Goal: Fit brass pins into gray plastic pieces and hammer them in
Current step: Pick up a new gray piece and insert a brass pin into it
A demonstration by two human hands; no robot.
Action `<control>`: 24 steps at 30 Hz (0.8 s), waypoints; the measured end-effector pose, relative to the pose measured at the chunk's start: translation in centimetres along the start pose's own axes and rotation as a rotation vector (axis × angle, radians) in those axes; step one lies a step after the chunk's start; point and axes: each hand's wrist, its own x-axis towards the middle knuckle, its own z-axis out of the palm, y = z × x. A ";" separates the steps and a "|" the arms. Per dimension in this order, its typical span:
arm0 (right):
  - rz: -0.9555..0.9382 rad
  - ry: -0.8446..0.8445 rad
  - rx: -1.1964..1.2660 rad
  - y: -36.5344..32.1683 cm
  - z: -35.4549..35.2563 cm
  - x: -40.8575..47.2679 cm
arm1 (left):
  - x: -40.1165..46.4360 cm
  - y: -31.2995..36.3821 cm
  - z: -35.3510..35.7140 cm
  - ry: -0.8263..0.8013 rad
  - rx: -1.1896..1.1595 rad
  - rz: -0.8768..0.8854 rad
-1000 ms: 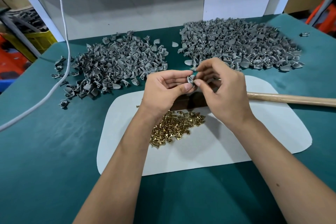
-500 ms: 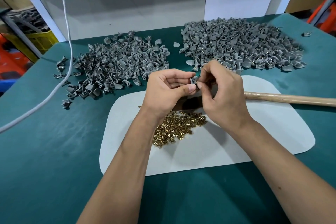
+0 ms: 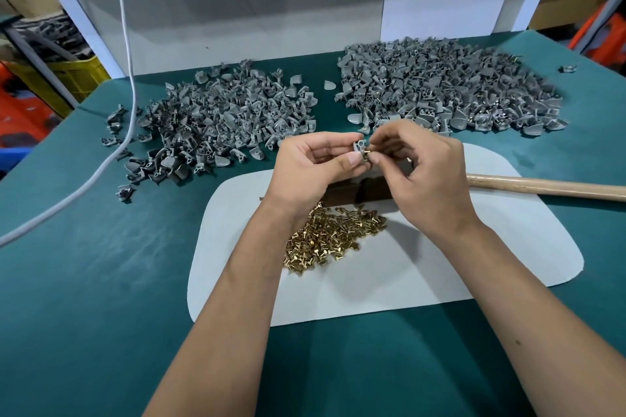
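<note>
One gray plastic piece (image 3: 359, 147) is pinched in the left hand (image 3: 313, 167) above the desk (image 3: 84, 281); a brass pin (image 3: 367, 155) is pinched by the right hand (image 3: 423, 173) and set against it, not yet hammered. Judged mid-job: two big gray piles (left (image 3: 216, 122), right (image 3: 447, 95)), loose pins (image 3: 333, 235) on the white mat (image 3: 508, 247), hammer handle (image 3: 542, 187) untouched. Which pile is finished can't be told.

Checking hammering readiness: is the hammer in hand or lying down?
Lying down: the hammer rests on the table, both hands busy with a gray piece.
</note>
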 end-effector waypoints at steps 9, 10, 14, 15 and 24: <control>-0.020 -0.035 -0.092 0.3 -0.1 0.2 | 0.0 -0.1 0.4 0.051 0.128 0.034; -0.011 -0.026 -0.095 0.3 -0.1 0.2 | 0.0 -0.1 0.6 0.075 0.179 0.073; 0.055 0.016 -0.096 0.4 -0.2 0.3 | 0.0 -0.3 1.6 0.107 0.309 0.196; 0.067 0.020 -0.096 0.4 -0.2 0.3 | 0.0 -0.3 1.8 0.108 0.314 0.204; 0.089 0.036 -0.089 -0.2 0.4 -0.1 | -0.1 -0.5 2.5 0.163 0.262 0.140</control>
